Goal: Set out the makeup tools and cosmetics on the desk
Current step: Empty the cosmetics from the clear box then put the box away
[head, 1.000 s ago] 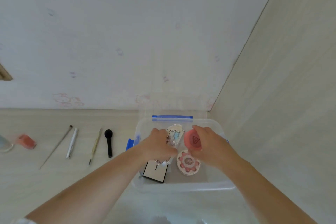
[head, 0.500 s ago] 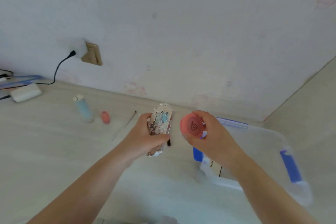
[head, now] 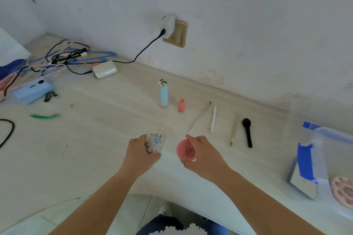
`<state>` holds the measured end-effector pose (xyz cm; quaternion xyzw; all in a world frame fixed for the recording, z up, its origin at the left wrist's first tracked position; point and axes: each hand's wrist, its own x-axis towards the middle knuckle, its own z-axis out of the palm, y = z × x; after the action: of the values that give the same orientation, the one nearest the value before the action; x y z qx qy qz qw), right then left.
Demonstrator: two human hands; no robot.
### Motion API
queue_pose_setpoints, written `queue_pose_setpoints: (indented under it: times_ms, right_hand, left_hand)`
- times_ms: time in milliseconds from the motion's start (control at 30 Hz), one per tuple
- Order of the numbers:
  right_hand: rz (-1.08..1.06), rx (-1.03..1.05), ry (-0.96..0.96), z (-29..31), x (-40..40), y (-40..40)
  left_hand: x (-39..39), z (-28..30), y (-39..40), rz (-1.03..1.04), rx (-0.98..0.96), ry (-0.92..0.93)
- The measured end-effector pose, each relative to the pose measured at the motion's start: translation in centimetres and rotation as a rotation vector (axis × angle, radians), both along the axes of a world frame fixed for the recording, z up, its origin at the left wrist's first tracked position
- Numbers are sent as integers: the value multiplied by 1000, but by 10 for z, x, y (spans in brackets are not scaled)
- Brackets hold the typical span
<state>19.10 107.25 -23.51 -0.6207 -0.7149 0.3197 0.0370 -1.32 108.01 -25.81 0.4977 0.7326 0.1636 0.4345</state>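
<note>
left hand [head: 140, 153]: grip clenched round an ornate case [head: 155, 142], patterned in blue and pink, held upright above the tabletop [head: 95, 139]
right hand [head: 202, 155]: grip wrapped round a round pink compact [head: 186, 150], its triangle-marked lid facing the camera, held above the tabletop just right of the case
the pair: case and compact side by side, apart, both off the surface
row behind the hands: a pale blue tube [head: 163, 94] with a decorated cap, then a small pink lipstick [head: 181, 105] just beside it
further right: a thin long stick [head: 199, 117] lying at a slant, a white pencil [head: 213, 119], a slim gold brush [head: 234, 130], a black brush [head: 247, 132], all flat and apart from one another
far right: a clear plastic box [head: 324, 150] with blue clips; inside it a flat dark-edged palette [head: 303, 182] and a round pink-and-white flower-patterned compact [head: 343, 191]
left side: a heap of tangled cables [head: 63, 57], a white charger [head: 105, 69], a light blue device [head: 31, 89], a blurred green strip [head: 44, 115]
wall: a gold socket [head: 176, 34] with a white plug [head: 168, 25] and a black lead running down to the charger
</note>
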Motion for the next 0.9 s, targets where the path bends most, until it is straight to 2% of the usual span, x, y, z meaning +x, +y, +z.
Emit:
queue_pose_setpoints:
  times_ms: [133,233,533,733,833,900]
  right_hand:
    - [-1,-34,-55,-23,-29,16]
    - [-39,-30,-62,-37,-45,25]
    - [-79,18,-87,-61,-56,42]
    - [-36,34,-150,-69,-55,43]
    - [-67,41,-74,-63,-53,42]
    - [-120,87,44,-54,-50,39]
  left_hand:
    - [-15,-20,14,-15,82,198]
    - [-19,-30,23,-29,109,279]
    - [-18,-49,40,9,136,318]
    - [-19,-55,39,-62,154,398]
    - [-18,-49,37,-67,177,385]
    - [-19,-37,37,-62,286,286]
